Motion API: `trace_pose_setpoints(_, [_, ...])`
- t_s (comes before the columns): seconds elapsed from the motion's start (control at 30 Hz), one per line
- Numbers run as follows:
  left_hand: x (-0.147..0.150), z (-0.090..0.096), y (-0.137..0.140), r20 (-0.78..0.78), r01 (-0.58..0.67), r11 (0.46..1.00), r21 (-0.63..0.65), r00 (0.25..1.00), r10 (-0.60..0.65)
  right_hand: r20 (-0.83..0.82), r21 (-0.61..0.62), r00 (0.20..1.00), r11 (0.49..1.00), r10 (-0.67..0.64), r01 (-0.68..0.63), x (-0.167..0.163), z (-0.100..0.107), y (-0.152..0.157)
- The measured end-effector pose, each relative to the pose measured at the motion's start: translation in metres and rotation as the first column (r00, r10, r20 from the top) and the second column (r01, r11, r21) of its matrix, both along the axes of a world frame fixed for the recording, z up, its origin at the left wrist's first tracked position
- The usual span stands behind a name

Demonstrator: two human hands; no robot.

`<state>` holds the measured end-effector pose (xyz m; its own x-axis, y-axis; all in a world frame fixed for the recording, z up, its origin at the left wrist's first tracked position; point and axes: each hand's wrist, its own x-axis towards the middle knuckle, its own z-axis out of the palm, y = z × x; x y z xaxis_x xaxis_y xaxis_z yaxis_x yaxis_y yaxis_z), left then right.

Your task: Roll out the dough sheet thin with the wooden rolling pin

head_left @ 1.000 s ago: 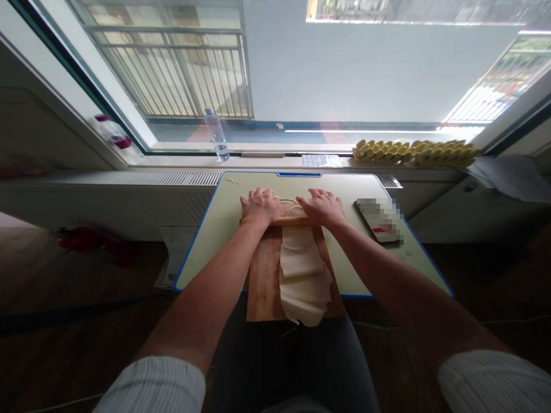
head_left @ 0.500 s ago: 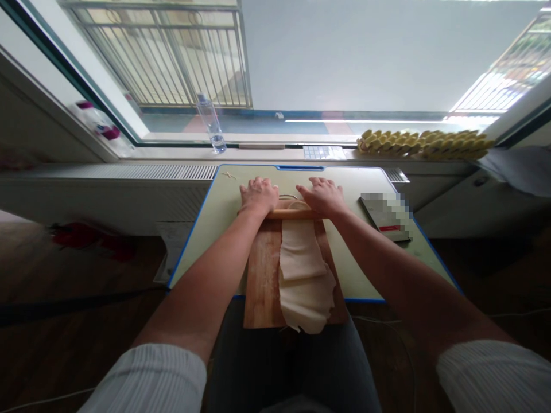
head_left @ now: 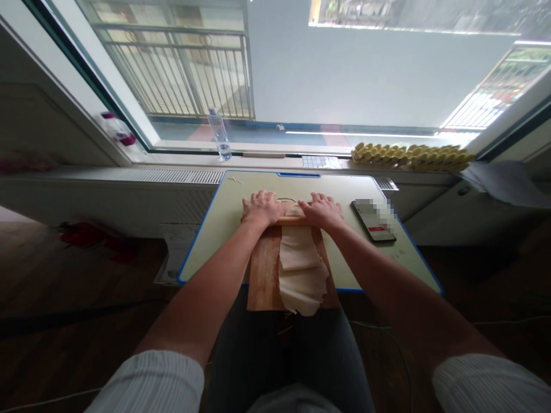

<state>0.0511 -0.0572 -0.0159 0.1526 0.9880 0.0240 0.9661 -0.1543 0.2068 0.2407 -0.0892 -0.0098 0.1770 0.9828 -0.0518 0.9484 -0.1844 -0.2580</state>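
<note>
Both palms press down on a wooden rolling pin [head_left: 293, 221] that lies crosswise over a long sheet of dough [head_left: 300, 275]. My left hand [head_left: 260, 208] rests on the pin's left part, fingers spread forward over it. On the right part lies my right hand [head_left: 322, 210], its fingers also stretched forward and apart. Under the dough is a wooden board [head_left: 263, 281], whose near end juts past the table edge above my legs. The pale dough is wrinkled and layered, with ragged edges. Its far end shows beyond the pin, between my hands. Both pin ends are hidden by the hands.
The pale table [head_left: 206, 229] has a blue rim. A phone [head_left: 372, 222] lies at right, and thin scraps [head_left: 235, 180] at the far left corner. On the windowsill stand a clear bottle [head_left: 220, 137], another bottle [head_left: 118, 131] and yellow egg trays [head_left: 408, 158].
The camera view has tilted up a little, so everything sits slightly differently in the picture. Both hands stay on the rolling pin near the far end of the board.
</note>
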Motion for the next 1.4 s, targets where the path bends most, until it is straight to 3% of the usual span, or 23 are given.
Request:
trace_pose_setpoints(0.2, [-0.004, -0.002, -0.026, 0.043, -0.019, 1.0, 0.0, 0.999, 0.019, 0.034, 0.025, 0.999, 0.999, -0.022, 0.021, -0.006, -0.002, -0.029])
trace_pose_setpoints(0.47, [-0.01, -0.01, -0.071, 0.028, -0.018, 0.992, 0.123, 1.0, 0.015, 0.162, 0.158, 0.987, 0.987, 0.006, -0.032, -0.019, -0.006, -0.081])
trace_pose_setpoints(0.63, [-0.012, -0.012, -0.083, 0.011, 0.0, 0.988, 0.154, 1.0, -0.002, 0.169, 0.17, 0.985, 0.984, 0.019, -0.049, -0.021, -0.006, -0.094])
trace_pose_setpoints(0.87, [-0.009, -0.009, -0.065, 0.012, -0.017, 0.991, 0.131, 1.0, 0.016, 0.146, 0.145, 0.989, 0.988, 0.032, -0.053, -0.015, -0.003, -0.073])
trace_pose_setpoints(1.27, [-0.004, -0.002, -0.006, 0.013, -0.001, 1.0, 0.016, 1.0, 0.001, 0.001, 0.029, 0.999, 0.998, 0.049, -0.049, 0.0, -0.001, -0.002])
trace_pose_setpoints(1.4, [-0.001, 0.0, 0.011, 0.002, -0.009, 0.999, 0.035, 1.0, 0.009, -0.029, 0.02, 0.999, 0.999, 0.036, -0.036, 0.003, 0.0, 0.018])
